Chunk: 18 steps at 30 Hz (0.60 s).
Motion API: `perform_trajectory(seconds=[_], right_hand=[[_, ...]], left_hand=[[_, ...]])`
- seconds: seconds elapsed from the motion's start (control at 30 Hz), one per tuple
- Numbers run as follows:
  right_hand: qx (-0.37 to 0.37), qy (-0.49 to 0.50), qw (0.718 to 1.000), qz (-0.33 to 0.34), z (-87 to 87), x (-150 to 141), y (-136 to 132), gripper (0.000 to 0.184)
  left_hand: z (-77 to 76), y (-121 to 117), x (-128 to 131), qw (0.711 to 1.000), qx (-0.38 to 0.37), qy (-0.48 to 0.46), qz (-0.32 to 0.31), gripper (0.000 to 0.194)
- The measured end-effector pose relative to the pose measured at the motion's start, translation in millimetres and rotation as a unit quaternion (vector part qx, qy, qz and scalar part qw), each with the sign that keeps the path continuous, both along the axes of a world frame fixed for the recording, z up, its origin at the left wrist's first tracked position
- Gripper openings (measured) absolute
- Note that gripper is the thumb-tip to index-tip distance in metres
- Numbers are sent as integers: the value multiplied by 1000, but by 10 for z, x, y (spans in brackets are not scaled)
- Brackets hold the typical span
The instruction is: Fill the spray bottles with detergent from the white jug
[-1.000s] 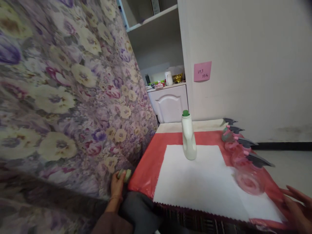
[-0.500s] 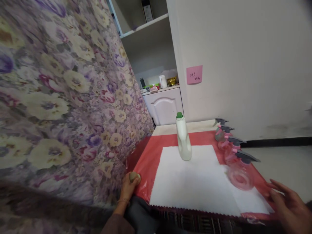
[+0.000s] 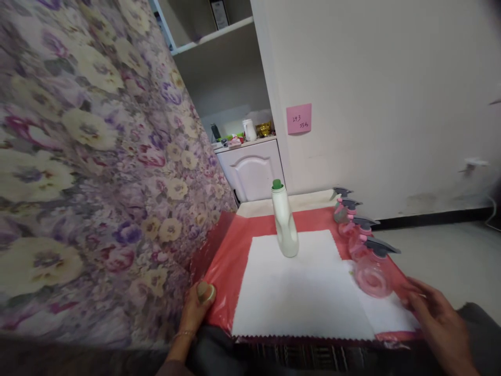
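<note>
My left hand (image 3: 194,309) is closed around a pale green bottle cap (image 3: 206,293) by the table's left edge. A tall pale green bottle (image 3: 287,225) with a side handle stands upright on the white cloth (image 3: 297,292). Its mouth is uncapped and shows a green spout (image 3: 277,184). Empty, with fingers stretched out and apart, my right hand (image 3: 438,318) rests at the table's right edge. Closest to it stands a clear pink spray bottle (image 3: 373,277) with a grey trigger head, foremost in a row of several.
Red sheeting (image 3: 227,261) covers the table beneath the cloth. A floral curtain (image 3: 105,172) hangs close along the left. Behind are a white cupboard (image 3: 254,167) with small items on it and a wall bearing a pink note (image 3: 299,118).
The view has turned slightly right, so the table and bottles appear shifted left. My right hand is further into view beside the table edge. My left hand still holds the cap.
</note>
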State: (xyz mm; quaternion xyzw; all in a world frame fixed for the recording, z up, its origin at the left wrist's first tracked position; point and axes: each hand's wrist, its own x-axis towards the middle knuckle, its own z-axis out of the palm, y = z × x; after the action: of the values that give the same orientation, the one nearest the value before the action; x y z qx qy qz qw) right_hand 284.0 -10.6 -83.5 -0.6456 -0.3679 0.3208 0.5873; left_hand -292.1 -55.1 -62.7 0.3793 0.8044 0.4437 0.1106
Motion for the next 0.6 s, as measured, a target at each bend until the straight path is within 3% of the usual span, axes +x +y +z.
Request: perform_trajectory(seconds=[0.33, 0.6], right_hand=[[-2, -26, 1000, 12, -154, 25, 56, 52], [11, -12, 1000, 10, -120, 21, 13, 51]], left_hand=[[23, -33, 36, 1000, -8, 10, -19, 58], [-8, 4, 24, 1000, 10, 23, 0, 77]])
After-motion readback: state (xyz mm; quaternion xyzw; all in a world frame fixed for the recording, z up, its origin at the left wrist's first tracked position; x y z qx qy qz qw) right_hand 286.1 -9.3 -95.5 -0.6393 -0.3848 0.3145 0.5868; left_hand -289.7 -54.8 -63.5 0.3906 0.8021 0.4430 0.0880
